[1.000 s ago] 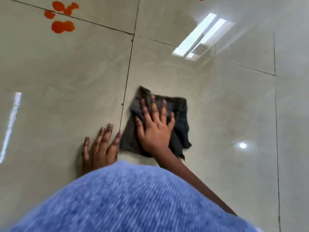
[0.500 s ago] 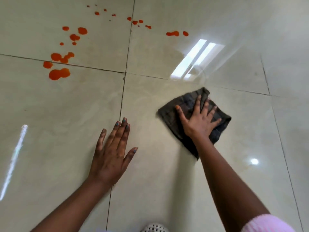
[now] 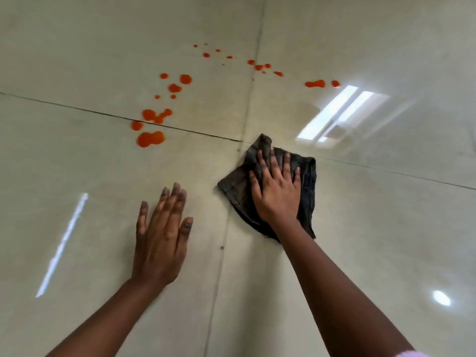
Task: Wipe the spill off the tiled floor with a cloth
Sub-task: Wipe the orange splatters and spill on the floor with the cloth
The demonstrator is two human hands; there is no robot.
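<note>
Right hand (image 3: 277, 188) is pressed flat on the dark cloth (image 3: 307, 184), fingers straight, right by the grout cross on the tiled floor (image 3: 77, 202). Orange spill (image 3: 150, 138) sits up at 10 to 12 o'clock from the cloth, apart from it. Left hand (image 3: 161, 235) lies flat and relaxed on the floor at 8 o'clock, holding nothing.

Large glossy beige floor tiles (image 3: 360, 240) are filling the whole view, with thin dark grout lines (image 3: 226, 243) crossing near the middle. The polished surface is mirroring a bright window (image 3: 334, 114) at upper right. A long streak of light (image 3: 61, 243) is glinting at left, and a small round lamp reflection (image 3: 441, 298) is glowing at lower right.
</note>
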